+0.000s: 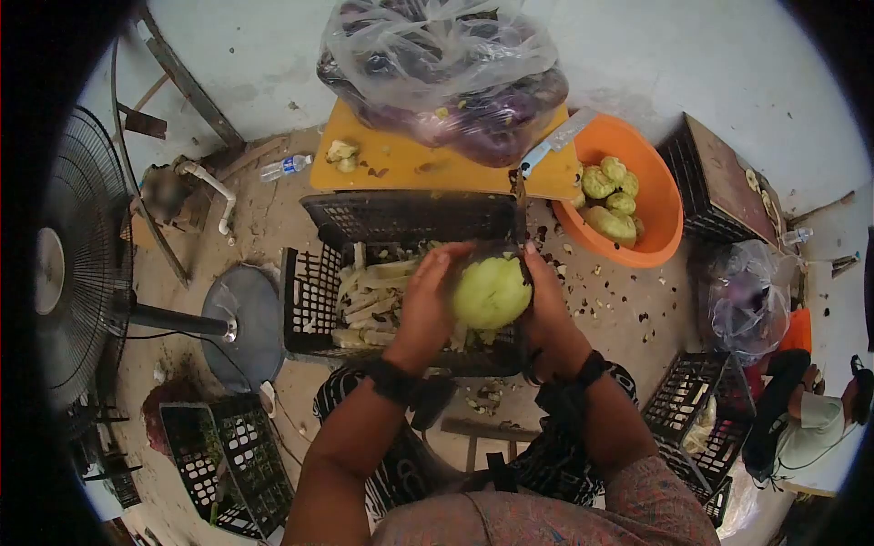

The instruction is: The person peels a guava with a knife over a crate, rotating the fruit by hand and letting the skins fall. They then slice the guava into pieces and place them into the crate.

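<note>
Between my two hands, over a black plastic crate (314, 300), is a round, pale green, mostly peeled eggplant (492, 293). Dark skin shows along its top and right edge. My left hand (428, 300) grips its left side, fingers curled round it. On the other side, my right hand (546, 300) presses against the eggplant; whether a small tool is also in that hand I cannot make out. Pale stalks and scraps (375, 296) lie in the crate below. A knife (557, 141) with a light blue handle rests on the yellow table's right edge.
Plastic-bagged purple eggplants (455, 91) sit on the yellow table (401, 164). An orange basin (669, 218) holds several peeled ones. A fan (82, 255) stands at left, beside another crate (228, 464). More crates (696, 409) and a seated person (810, 428) are at right.
</note>
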Motion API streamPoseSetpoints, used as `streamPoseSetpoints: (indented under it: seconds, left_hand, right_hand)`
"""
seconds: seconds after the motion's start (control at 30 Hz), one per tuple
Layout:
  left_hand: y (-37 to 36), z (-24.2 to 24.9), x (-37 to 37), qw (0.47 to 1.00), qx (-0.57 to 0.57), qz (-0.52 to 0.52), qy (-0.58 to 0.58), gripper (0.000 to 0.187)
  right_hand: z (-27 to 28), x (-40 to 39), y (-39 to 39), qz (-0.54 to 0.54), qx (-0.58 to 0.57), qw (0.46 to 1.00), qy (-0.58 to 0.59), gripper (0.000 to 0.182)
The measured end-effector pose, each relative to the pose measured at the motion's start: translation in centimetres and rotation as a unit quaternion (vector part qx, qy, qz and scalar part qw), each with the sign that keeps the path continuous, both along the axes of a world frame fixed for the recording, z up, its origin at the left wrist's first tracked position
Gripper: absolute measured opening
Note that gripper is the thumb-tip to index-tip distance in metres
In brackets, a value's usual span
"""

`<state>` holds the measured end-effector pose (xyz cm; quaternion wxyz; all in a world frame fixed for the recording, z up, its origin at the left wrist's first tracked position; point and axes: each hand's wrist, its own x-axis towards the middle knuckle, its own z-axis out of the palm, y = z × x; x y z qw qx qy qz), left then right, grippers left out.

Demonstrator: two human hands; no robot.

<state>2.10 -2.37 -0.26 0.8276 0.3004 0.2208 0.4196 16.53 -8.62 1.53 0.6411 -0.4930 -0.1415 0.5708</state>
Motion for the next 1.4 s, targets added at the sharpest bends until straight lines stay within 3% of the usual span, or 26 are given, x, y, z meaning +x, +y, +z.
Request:
streamPoseSetpoints:
  seconds: [0.1,0.23,0.3,0.33,0.37,0.47,0.53,0.6,0.8,0.83,0.9,1.0,1.13,1.2,1.3,1.4]
  left_hand:
    - [-0.2,0.1,0.3,1.0,-0.001,0.018,0.004,0.026]
    - [-0.7,0.3,0.9,0.993,0.003,0.04,0.115,0.033]
    - [-0.7,-0.7,0.8,0.989,-0.018,0.045,0.143,0.037]
    - [-0.6,-1.5,0.3,0.993,-0.057,-0.039,0.092,0.039]
    - [-0.5,-2.1,0.0,0.987,-0.096,-0.122,0.04,0.042]
    - [-1.1,1.9,-0.2,0.977,-0.152,-0.149,0.009,0.038]
    - [-0.7,1.2,-0.4,0.98,-0.149,-0.132,0.015,0.036]
    - [-0.4,0.3,-0.4,0.982,-0.146,-0.116,0.022,0.035]
    - [-0.1,-0.6,-0.1,0.991,-0.115,-0.056,0.043,0.035]
    - [0.0,-0.4,-0.1,0.992,-0.113,-0.031,0.053,0.036]
    - [0.2,0.2,-0.2,0.992,-0.11,-0.005,0.063,0.037]
    - [0.3,1.1,-0.3,0.987,-0.135,0.033,0.08,0.037]
    - [0.5,-0.6,0.0,0.991,-0.064,0.032,0.114,0.04]
    - [0.4,-0.6,0.0,0.989,-0.028,0.027,0.146,0.041]
    - [0.1,0.8,-0.2,0.995,-0.059,-0.005,0.08,0.04]
    - [-0.3,1.4,-0.2,0.998,-0.055,-0.014,0.028,0.037]
  right_hand:
    - [0.2,0.3,-0.2,0.013,0.026,0.998,0.046,0.038]
    - [-0.4,0.5,-0.1,0.006,0.016,0.999,0.029,0.038]
    - [0.1,-0.4,0.0,-0.045,-0.063,0.996,0.046,0.038]
    - [0.0,-0.3,-0.1,-0.046,-0.062,0.996,0.044,0.038]
    - [-0.4,-0.3,-0.1,-0.043,-0.061,0.997,-0.013,0.036]
    - [-0.6,-0.4,0.2,-0.061,-0.039,0.988,-0.133,0.029]
    - [-0.8,0.0,0.5,-0.079,-0.016,0.977,-0.196,0.024]
    - [-1.4,1.0,0.4,-0.059,0.022,0.9,-0.432,0.015]
    - [-0.4,0.7,0.2,-0.109,0.051,0.867,-0.483,0.006]
    - [-0.2,0.6,0.1,-0.108,0.051,0.868,-0.483,0.006]
    - [0.2,0.5,0.2,-0.147,0.085,0.944,-0.283,0.007]
    - [0.0,1.1,0.0,-0.1,0.086,0.921,-0.366,0.011]
    - [1.2,-0.2,0.2,-0.074,0.053,0.943,-0.322,0.014]
    - [0.8,0.3,0.3,-0.028,0.017,0.927,-0.373,0.009]
    - [-1.6,1.4,0.8,-0.077,0.06,0.954,-0.283,0.014]
    - [-2.5,1.9,0.8,-0.076,0.015,0.953,-0.292,0.015]
